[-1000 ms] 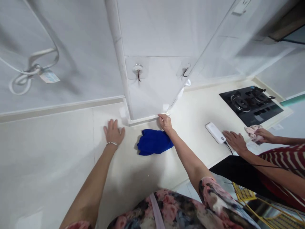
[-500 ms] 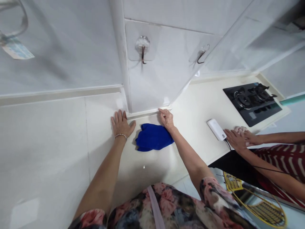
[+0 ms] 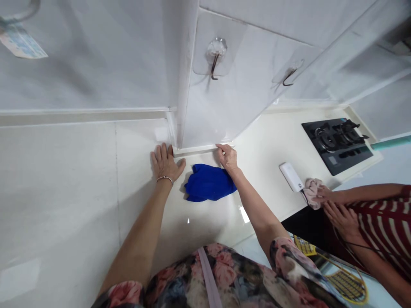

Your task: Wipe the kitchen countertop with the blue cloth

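Observation:
My left hand point(image 3: 167, 162), with a bracelet on its wrist, lies flat on the pale countertop point(image 3: 141, 205), fingers spread against the corner of the wall's base. It holds nothing. My right hand point(image 3: 228, 157) rests by the narrow ledge point(image 3: 202, 149) at the foot of the jutting wall, its index finger stretched along that ledge and its other fingers curled in. I see nothing in its grasp. Between my hands lies a crumpled blue cloth point(image 3: 210, 183), its right end beside my right wrist.
Two clear hooks point(image 3: 215, 55) are stuck to the wall. On the right are a white power bank point(image 3: 291, 176) with a cable, a black gas stove point(image 3: 337, 145) and a co-worker's hand point(image 3: 324, 194) on a pinkish cloth point(image 3: 311, 190). A yellow rack point(image 3: 348, 284) stands below the counter edge.
My view has shifted slightly; my hands and the blue cloth keep nearly the same places. The co-worker's hands have drawn back from the power bank, and one now rests on the pinkish cloth.

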`<state>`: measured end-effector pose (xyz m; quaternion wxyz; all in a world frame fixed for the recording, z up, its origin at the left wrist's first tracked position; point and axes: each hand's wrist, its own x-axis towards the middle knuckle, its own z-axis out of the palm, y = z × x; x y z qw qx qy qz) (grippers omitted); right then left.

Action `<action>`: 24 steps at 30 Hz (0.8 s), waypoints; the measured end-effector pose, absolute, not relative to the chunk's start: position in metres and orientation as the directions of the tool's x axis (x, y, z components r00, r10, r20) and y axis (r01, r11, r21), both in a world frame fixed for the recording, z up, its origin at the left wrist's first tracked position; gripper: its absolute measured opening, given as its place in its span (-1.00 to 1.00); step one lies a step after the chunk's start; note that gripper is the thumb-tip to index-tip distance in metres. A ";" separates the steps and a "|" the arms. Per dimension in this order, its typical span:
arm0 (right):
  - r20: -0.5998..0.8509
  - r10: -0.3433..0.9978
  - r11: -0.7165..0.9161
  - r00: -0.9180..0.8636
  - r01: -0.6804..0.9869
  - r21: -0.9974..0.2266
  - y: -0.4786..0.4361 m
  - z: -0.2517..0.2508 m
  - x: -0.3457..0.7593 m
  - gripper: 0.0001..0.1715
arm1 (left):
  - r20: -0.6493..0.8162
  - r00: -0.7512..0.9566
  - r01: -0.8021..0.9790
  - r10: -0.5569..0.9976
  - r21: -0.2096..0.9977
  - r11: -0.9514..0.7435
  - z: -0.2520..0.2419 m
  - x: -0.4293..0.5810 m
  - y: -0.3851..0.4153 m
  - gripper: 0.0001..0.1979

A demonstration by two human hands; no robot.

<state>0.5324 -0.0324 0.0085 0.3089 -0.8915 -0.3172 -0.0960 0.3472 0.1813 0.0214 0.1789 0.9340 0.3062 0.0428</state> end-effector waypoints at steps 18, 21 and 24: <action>0.192 0.516 -0.439 0.835 0.450 -0.778 -0.036 0.029 0.545 -0.65 | -0.004 0.813 0.541 0.583 0.378 -0.751 0.021 0.347 0.180 -0.11; 0.101 0.430 -0.384 0.897 0.283 -0.879 -0.036 0.027 0.536 -0.66 | 0.005 0.812 0.535 0.583 0.392 -0.749 0.020 0.346 0.180 -0.11; 0.059 0.390 -0.339 0.919 0.204 -0.919 -0.036 0.025 0.527 -0.68 | 0.008 0.813 0.531 0.582 0.401 -0.747 0.021 0.346 0.180 -0.11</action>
